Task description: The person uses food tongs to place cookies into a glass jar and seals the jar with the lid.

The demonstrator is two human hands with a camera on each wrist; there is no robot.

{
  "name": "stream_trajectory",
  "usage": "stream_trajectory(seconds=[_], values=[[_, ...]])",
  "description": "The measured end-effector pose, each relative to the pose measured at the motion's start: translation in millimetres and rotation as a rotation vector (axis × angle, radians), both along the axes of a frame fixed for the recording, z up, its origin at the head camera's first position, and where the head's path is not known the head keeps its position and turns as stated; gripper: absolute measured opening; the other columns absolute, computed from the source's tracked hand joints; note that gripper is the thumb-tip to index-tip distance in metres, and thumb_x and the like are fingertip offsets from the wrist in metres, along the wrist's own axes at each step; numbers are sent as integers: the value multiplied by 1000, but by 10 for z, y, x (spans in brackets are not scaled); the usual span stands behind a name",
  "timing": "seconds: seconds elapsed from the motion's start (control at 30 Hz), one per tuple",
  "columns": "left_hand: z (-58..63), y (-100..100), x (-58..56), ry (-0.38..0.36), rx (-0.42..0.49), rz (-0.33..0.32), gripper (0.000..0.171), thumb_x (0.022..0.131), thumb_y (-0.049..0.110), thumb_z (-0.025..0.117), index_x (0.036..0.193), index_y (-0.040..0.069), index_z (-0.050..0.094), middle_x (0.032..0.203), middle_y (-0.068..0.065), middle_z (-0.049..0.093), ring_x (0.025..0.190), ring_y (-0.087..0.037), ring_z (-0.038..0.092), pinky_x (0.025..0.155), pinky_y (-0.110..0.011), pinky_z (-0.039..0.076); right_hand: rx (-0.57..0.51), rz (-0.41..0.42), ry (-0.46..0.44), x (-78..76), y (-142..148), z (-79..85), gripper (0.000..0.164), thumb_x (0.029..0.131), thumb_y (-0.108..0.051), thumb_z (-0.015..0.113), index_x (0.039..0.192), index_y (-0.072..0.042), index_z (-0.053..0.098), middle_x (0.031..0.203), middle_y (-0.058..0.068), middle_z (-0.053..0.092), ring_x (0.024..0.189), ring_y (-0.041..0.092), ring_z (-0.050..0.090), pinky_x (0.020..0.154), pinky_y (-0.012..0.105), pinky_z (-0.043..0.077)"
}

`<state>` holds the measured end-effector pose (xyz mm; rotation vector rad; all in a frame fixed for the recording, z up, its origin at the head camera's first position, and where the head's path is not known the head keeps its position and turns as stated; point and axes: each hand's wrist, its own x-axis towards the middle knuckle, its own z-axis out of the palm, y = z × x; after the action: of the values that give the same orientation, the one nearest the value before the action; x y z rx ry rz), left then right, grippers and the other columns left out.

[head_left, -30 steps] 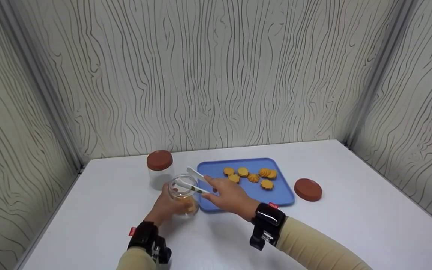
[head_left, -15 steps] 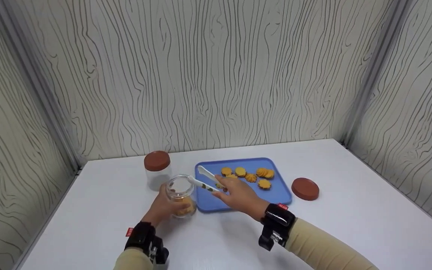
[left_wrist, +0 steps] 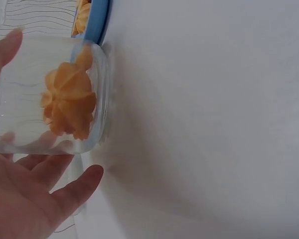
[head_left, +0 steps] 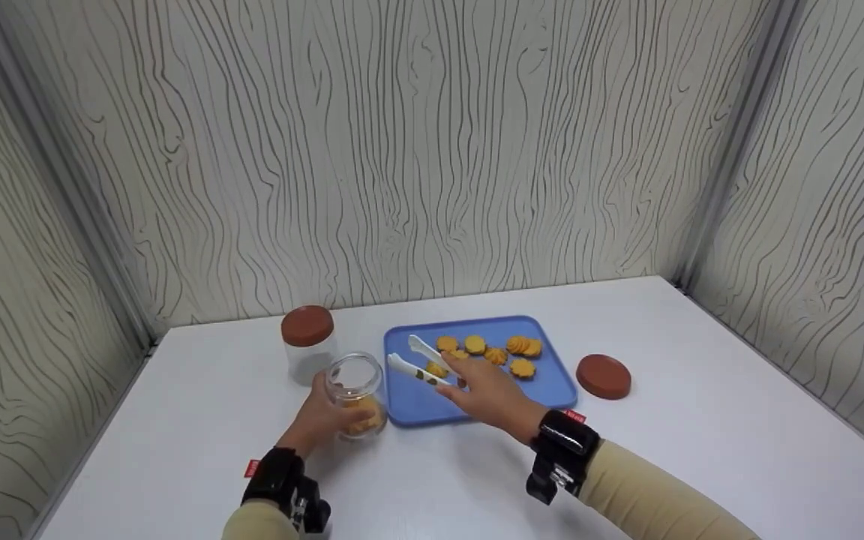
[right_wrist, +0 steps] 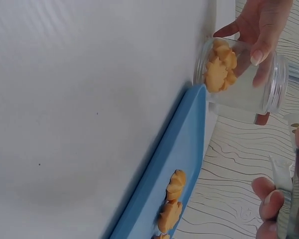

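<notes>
My left hand [head_left: 317,417] holds a clear, lidless glass jar [head_left: 357,379] upright on the table, with thumb and fingers around its sides. Several ridged yellow cookies [left_wrist: 69,99] lie at the jar's bottom in the left wrist view. My right hand [head_left: 493,397] grips white tongs [head_left: 423,373] above the left part of a blue tray [head_left: 413,411]. The tongs' two arms are spread, and nothing is seen between their tips. Several cookies [head_left: 522,368] lie on the tray; one near the tongs is partly hidden.
A second jar with a red-brown lid [head_left: 307,326] stands behind my left hand. Another red-brown lid [head_left: 604,376] lies right of the tray. Wood-grain panels [head_left: 402,150] enclose the back and sides of the white table [head_left: 702,420].
The right hand has drawn the tongs back from over the jar's mouth, rightward to above the tray. The left hand stays on the jar. The head view has shifted slightly.
</notes>
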<state>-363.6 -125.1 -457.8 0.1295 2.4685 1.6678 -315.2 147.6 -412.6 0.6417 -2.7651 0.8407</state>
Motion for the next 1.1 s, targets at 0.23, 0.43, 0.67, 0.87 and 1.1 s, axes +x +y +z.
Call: stream_trajectory(seconds=[0.23, 0.43, 0.67, 0.87, 1.1], values=[[-6, 5, 3, -17, 7, 13, 109, 73, 30, 86, 148, -3, 14, 148, -30, 30, 137, -44, 28, 111, -58, 23, -3, 0, -13, 14, 58, -28, 57, 96, -29, 61, 141, 4, 46, 79, -2, 50, 67, 12, 45, 54, 26, 38], [5, 28, -19, 44, 29, 34, 108, 73, 26, 87, 149, -2, 16, 150, -26, 31, 138, -41, 30, 111, -56, 26, -12, -3, -18, 15, 121, -67, 57, 96, -29, 61, 140, 4, 47, 80, -2, 50, 67, 13, 46, 54, 27, 39], [44, 15, -13, 75, 8, 11, 99, 74, 23, 86, 147, -2, 23, 146, -24, 39, 132, -39, 38, 108, -54, 32, -6, -32, -37, 24, 192, -94, 57, 96, -31, 61, 140, 3, 47, 74, -3, 47, 65, 12, 44, 54, 26, 37], [60, -2, -12, 70, -19, -5, 97, 75, 25, 85, 147, -1, 25, 145, -23, 40, 129, -37, 41, 107, -54, 33, 1, -49, -36, 14, 241, -128, 57, 95, -30, 62, 139, 4, 48, 76, -3, 47, 69, 13, 45, 57, 29, 37], [68, 16, -32, 77, 16, -19, 93, 76, 22, 84, 145, -5, 27, 146, -27, 37, 128, -39, 42, 107, -53, 33, 20, -67, -26, -11, 304, -186, 57, 95, -30, 63, 138, 4, 50, 73, -4, 46, 66, 11, 43, 56, 28, 35]])
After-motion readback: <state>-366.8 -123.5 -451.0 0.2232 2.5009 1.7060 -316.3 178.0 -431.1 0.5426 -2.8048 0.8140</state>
